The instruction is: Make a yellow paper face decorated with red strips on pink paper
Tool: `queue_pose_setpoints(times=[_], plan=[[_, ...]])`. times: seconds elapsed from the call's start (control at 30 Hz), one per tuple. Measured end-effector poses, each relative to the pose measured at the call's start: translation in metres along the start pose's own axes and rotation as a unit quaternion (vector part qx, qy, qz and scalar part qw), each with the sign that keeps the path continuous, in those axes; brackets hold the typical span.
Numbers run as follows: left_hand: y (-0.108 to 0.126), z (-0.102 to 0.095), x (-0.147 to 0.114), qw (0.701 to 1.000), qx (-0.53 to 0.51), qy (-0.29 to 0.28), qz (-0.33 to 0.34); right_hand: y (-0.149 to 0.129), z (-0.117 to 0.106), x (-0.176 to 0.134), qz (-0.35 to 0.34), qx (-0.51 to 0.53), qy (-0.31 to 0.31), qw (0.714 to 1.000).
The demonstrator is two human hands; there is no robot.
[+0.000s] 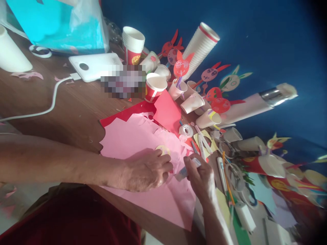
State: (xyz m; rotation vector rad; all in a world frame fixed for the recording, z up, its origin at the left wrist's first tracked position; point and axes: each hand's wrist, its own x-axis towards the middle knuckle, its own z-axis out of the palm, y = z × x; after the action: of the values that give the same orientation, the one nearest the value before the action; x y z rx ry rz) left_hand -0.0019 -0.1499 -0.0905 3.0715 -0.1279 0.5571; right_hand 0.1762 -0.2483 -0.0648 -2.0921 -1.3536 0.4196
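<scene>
A pink paper sheet (122,136) with a torn-looking edge lies under both hands. My left hand (145,172) rests on it, back up, fingers bent down and pressed together; what lies under them is hidden, apart from a speck of red at the fingertips. A pale yellow paper circle (162,149) shows just beyond its knuckles. My right hand (203,177) is closed around a small translucent tube (182,174) that points toward my left fingertips. The tube looks like a glue bottle, but blur hides its details.
Behind the pink sheet stand paper cups (155,86) holding paper rabbit faces (182,67). A tape roll (186,130), scissors-like blades (194,147) and white pens (201,143) lie close by. A power bank (94,66) with a cable sits left; a charger (244,217) lies right.
</scene>
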Motion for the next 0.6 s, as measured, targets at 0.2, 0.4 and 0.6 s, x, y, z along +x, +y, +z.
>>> queue_pose_setpoints(times=[0.2, 0.4, 0.6], plan=[[-0.001, 0.003, -0.001, 0.999, 0.023, -0.026, 0.014, 0.000, 0.011, 0.009, 0.053, -0.011, -0.019, 0.998], [-0.002, 0.002, 0.000, 0.999, 0.032, -0.002, 0.018, 0.003, 0.018, 0.011, 0.044, -0.031, -0.018, 0.998], [-0.001, 0.001, 0.000, 1.000, 0.028, -0.008, 0.011, 0.002, 0.020, 0.010, 0.014, -0.042, 0.022, 0.999]])
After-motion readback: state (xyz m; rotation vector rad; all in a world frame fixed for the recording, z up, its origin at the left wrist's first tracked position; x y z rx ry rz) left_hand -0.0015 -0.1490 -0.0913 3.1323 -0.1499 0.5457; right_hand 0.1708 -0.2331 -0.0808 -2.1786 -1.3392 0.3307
